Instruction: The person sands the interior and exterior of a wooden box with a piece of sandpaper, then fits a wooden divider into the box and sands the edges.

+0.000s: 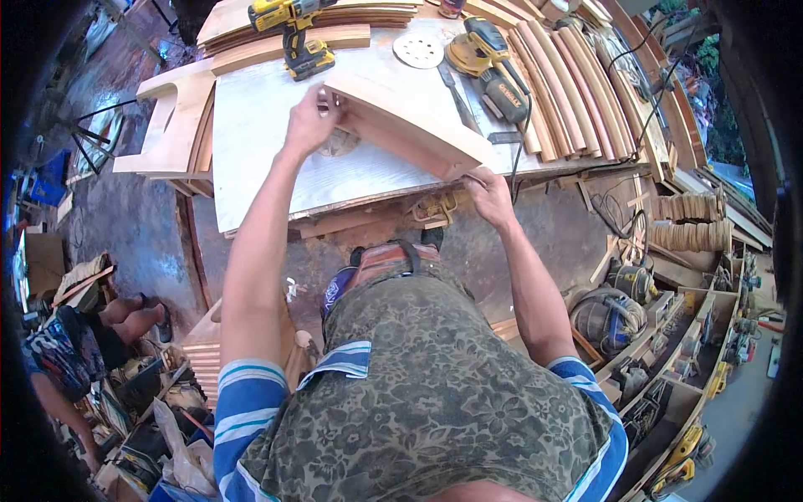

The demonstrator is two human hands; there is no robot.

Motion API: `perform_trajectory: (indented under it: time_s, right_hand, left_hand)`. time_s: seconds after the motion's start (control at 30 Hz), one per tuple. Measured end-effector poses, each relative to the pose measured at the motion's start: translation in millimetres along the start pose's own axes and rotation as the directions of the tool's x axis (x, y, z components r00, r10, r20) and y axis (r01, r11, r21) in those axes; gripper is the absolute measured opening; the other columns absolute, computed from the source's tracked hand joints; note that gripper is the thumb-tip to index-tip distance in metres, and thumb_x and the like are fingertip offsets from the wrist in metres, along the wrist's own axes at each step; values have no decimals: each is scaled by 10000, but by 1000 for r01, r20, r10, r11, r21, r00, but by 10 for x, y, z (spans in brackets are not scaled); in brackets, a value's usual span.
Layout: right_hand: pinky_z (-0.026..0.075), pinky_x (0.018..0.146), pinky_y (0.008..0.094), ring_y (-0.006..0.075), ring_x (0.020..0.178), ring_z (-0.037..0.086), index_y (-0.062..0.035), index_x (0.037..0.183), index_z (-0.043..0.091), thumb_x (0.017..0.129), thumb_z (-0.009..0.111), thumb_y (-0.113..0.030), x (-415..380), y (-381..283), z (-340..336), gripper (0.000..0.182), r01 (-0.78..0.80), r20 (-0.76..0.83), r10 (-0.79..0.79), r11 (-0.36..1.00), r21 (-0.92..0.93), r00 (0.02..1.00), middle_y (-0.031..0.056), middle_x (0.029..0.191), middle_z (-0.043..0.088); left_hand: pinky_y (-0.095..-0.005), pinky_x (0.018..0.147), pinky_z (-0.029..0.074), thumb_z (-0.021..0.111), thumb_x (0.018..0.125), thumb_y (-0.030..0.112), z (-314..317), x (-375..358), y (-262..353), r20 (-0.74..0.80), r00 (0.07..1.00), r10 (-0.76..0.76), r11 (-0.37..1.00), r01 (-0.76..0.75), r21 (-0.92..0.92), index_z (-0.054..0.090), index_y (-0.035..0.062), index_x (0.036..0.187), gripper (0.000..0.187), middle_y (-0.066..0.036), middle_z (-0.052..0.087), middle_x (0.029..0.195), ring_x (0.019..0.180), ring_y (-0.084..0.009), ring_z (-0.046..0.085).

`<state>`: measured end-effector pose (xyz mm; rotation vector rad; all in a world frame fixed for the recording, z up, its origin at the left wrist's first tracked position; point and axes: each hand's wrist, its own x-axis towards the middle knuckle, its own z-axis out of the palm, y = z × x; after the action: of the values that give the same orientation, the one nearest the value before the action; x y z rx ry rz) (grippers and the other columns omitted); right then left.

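Observation:
A pale wooden piece [410, 121], made of boards meeting at an angle, is held tilted above the white-topped workbench [259, 180]. My left hand [311, 124] is closed around its far left end, with the fingertips partly hidden behind the wood. At its near right corner, my right hand [489, 197] grips the lower edge. Beyond the piece stands a yellow and black cordless drill [294, 38]. To the right lie an orbital sander [493, 71] and a flat dark tool like a file [458, 99]. A round sanding disc [418, 50] with holes rests behind the piece.
Curved wooden slats [577, 92] line the bench's right side, and cut boards [180, 121] jut out at its left. A black cable [523, 146] hangs over the front edge. Tool bins [669, 360] stand at lower right. Another person's legs [134, 318] show at lower left.

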<state>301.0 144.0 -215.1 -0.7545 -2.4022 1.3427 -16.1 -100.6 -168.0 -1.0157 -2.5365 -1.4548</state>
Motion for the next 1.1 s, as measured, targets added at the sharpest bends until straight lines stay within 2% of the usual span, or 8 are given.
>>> perform_trajectory:
  time_s: [0.07,0.27,0.43,0.53,0.6,0.73,0.9,1.1]
  right_hand:
    - [549,902,390,273,983,726,7,1148,744,929,643,-110,29,-44,-14,268,-62,35,60,997,46,998,177,1043,747]
    - [546,839,411,270,923,700,28,1121,633,966,683,-223,92,-64,-210,299,-173,-107,176,984,37,979,205,986,727]
    - [531,779,333,179,887,684,4,1076,665,950,718,-170,30,-459,-487,221,-207,-85,213,975,77,973,163,949,722]
    - [529,729,322,175,837,679,-32,1063,722,924,736,-109,13,-618,-510,159,-95,-214,85,995,-34,973,130,955,721]
    - [526,761,361,228,847,660,-84,1042,774,879,762,-72,70,-751,-453,164,371,-221,-451,870,-324,865,94,977,716]
    - [491,869,402,299,1000,592,-130,1010,797,800,797,-47,196,-1166,-181,226,490,-172,-652,695,-527,739,61,1058,713]
    - [501,895,469,342,1024,592,-145,1144,768,852,713,-89,533,-1102,518,302,574,94,-637,607,-550,765,125,1165,662]
    - [535,910,451,370,1033,638,-104,1174,759,857,718,-143,586,-715,740,322,522,269,-448,734,-434,853,140,1106,697]
  left_hand:
    - [-453,883,580,682,932,238,109,-94,-167,166,963,-212,977,209,37,687,7,1185,344,-224,753,984,945,-398,743]
    - [-498,835,569,634,947,312,-160,-366,401,207,963,-173,933,92,349,757,-4,968,340,-269,737,929,903,-441,724]
    - [-508,788,574,625,879,371,-80,-828,423,199,906,-373,882,279,381,753,-45,838,437,-297,719,822,799,-448,729]
    - [-507,780,578,626,866,397,-95,-1033,548,192,862,-470,850,383,363,757,-48,834,464,-299,713,791,773,-452,731]
    - [-514,789,575,620,878,400,-102,-1107,598,153,840,-521,836,466,289,760,-43,821,468,-294,718,797,792,-458,732]
    - [-522,795,571,633,888,427,-18,-1238,496,119,831,-543,811,482,331,759,-30,825,478,-286,714,782,806,-456,728]
    - [-502,886,543,751,890,411,42,-1274,461,-54,878,-476,848,475,235,623,-35,1277,604,-231,727,1029,997,-407,703]
    - [-456,962,520,783,909,345,131,-1629,544,-154,879,-452,887,461,29,496,-79,1390,703,-243,635,1242,1127,-340,654]
